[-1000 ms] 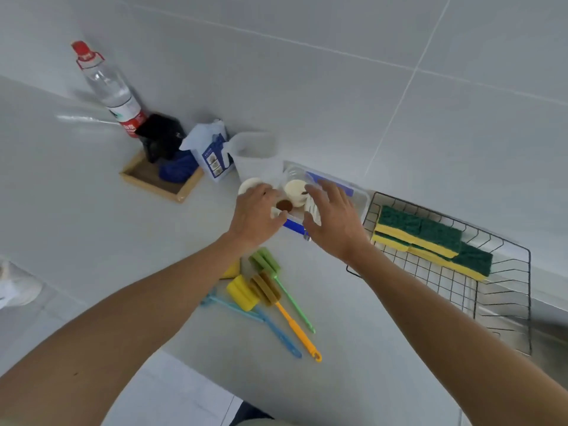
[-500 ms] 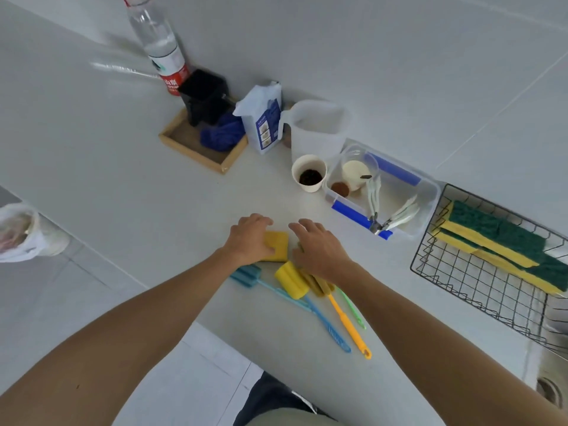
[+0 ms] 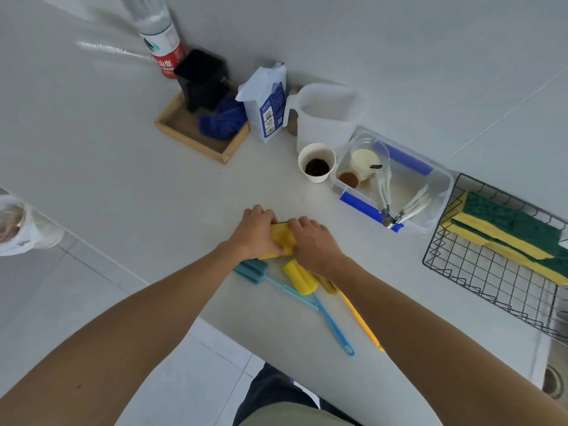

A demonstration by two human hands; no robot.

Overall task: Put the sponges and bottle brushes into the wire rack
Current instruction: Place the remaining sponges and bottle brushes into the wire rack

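A yellow sponge (image 3: 281, 239) lies on the white counter, gripped from both sides by my left hand (image 3: 253, 230) and my right hand (image 3: 313, 245). Just in front of my hands lie the bottle brushes: a teal-headed one (image 3: 250, 270), a yellow-headed one with a blue handle (image 3: 301, 278), and an orange-handled one (image 3: 361, 321) partly hidden under my right forearm. The black wire rack (image 3: 479, 278) stands at the right and holds several yellow-and-green sponges (image 3: 507, 232) along its far side.
Behind my hands stand a clear plastic box (image 3: 436, 204) with cutlery and small cups, a paper cup (image 3: 316, 162), a white jug (image 3: 325, 118), a white-and-blue bag (image 3: 267, 103), a wooden tray (image 3: 184, 130) and a water bottle (image 3: 159, 35). The counter edge runs near my body.
Both hands came back from the plastic box to the counter in front of the brushes and closed on the yellow sponge. The camera tilted downward.
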